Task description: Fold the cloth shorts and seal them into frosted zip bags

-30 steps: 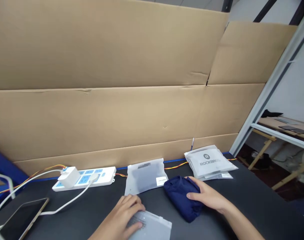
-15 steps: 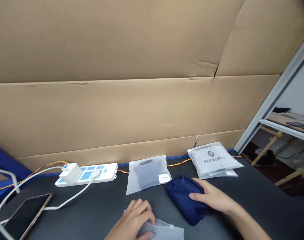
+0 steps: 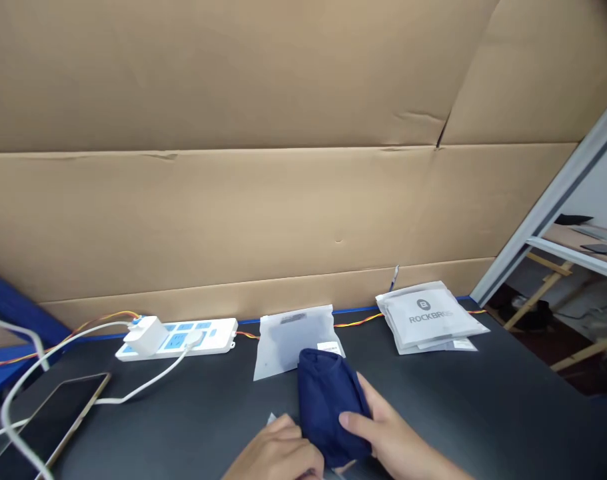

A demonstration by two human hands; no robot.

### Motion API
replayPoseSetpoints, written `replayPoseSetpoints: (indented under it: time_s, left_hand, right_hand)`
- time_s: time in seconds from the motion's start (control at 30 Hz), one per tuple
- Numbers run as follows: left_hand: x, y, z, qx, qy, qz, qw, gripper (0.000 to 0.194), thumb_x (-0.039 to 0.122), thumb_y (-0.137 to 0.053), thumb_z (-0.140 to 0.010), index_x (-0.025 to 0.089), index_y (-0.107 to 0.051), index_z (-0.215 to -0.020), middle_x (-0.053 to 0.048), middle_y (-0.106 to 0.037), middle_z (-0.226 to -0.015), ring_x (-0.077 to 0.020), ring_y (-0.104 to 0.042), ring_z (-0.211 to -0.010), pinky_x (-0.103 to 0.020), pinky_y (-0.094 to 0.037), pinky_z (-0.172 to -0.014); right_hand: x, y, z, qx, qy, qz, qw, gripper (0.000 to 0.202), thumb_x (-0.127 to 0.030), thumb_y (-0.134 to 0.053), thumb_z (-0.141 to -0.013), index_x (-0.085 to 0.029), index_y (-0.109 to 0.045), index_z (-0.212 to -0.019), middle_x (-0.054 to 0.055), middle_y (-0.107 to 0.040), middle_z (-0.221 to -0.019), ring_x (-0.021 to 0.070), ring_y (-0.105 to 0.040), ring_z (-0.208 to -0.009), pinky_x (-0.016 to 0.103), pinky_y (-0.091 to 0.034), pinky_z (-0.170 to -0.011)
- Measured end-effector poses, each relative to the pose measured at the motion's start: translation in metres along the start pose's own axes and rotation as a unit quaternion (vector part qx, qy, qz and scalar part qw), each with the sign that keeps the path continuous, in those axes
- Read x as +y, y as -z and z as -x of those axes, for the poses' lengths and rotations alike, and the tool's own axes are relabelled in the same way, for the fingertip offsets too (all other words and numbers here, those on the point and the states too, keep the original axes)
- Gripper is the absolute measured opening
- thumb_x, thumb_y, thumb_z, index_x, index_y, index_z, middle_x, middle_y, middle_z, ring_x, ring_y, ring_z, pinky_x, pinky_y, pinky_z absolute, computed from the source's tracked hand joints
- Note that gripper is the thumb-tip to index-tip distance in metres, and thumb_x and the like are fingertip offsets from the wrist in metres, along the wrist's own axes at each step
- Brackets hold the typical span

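Note:
My right hand (image 3: 383,427) grips a folded navy-blue cloth bundle (image 3: 328,407), thumb across its front and fingers behind. The bundle stands slanted in front of me and touches or nearly touches my left hand (image 3: 283,450). That left hand is closed, its fingers curled over a translucent zip bag (image 3: 271,419). Only a small corner of this bag shows; the rest is behind the hand and the cloth. Just beyond the bundle lies a frosted zip bag (image 3: 283,343) with dark contents and a white label, partly covered by the cloth.
A stack of frosted bags (image 3: 428,317) printed ROCKBROS lies at the back right, a pen (image 3: 394,277) behind it. At the left are a white power strip (image 3: 213,335) with a plugged-in charger (image 3: 147,335), white cables and a phone (image 3: 58,423). A cardboard wall (image 3: 263,220) closes the back.
My right hand has carried the navy cloth bundle left and toward me, over the translucent zip bag. My left hand has moved slightly right and nearer, its fingers more curled.

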State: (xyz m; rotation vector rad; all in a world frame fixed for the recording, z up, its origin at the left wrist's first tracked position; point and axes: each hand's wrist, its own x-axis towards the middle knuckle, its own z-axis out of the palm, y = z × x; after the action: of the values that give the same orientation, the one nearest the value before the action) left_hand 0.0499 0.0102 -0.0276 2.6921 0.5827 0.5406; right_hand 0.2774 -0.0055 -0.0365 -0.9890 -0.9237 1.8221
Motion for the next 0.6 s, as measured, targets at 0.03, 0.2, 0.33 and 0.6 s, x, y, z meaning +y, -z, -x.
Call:
replayPoseSetpoints:
  time_s: [0.03,0.2,0.33,0.6]
  left_hand:
    - [-0.001,0.002,0.002,0.005,0.008,0.009,1.0,0.023,0.028,-0.048,-0.104,0.023,-0.058,-0.084,0.003,-0.071,-0.073,-0.0122,-0.063,-0.064,-0.025,-0.044,-0.065]
    - [-0.008,0.006,0.009,0.012,0.02,0.06,0.998,0.024,0.036,-0.054,-0.101,0.024,-0.063,-0.083,0.002,-0.072,-0.07,-0.0134,-0.064,-0.064,-0.027,-0.045,-0.067]
    - [-0.009,0.007,0.01,0.019,0.046,0.11,0.993,0.031,0.044,-0.052,-0.101,0.023,-0.06,-0.08,0.002,-0.071,-0.069,-0.014,-0.064,-0.064,-0.028,-0.047,-0.072]
    - [-0.007,0.024,0.011,-0.012,0.076,0.087,0.993,0.016,0.031,-0.056,-0.099,0.023,-0.058,-0.086,0.002,-0.07,-0.08,-0.0151,-0.063,-0.075,-0.031,-0.045,-0.084]
  right_hand:
    - [0.002,-0.002,0.001,-0.014,-0.023,-0.008,1.0,0.078,-0.035,-0.079,-0.071,-0.027,-0.044,-0.14,0.003,-0.073,-0.103,0.0229,-0.073,-0.08,0.032,-0.059,-0.063]
    - [-0.009,0.003,0.006,-0.08,-0.029,0.036,0.996,0.079,-0.025,-0.078,-0.068,-0.026,-0.046,-0.14,0.001,-0.07,-0.108,0.0195,-0.071,-0.087,0.025,-0.055,-0.066]
    - [-0.022,0.005,0.012,-0.116,0.022,0.139,0.983,0.075,-0.017,-0.071,-0.073,-0.026,-0.047,-0.143,0.002,-0.064,-0.127,0.0234,-0.06,-0.119,0.034,-0.046,-0.102]
    - [-0.026,0.014,0.012,-0.154,-0.043,0.176,0.971,0.07,-0.011,-0.069,-0.064,-0.027,-0.059,-0.131,-0.004,-0.068,-0.102,0.0166,-0.062,-0.092,0.025,-0.048,-0.083]
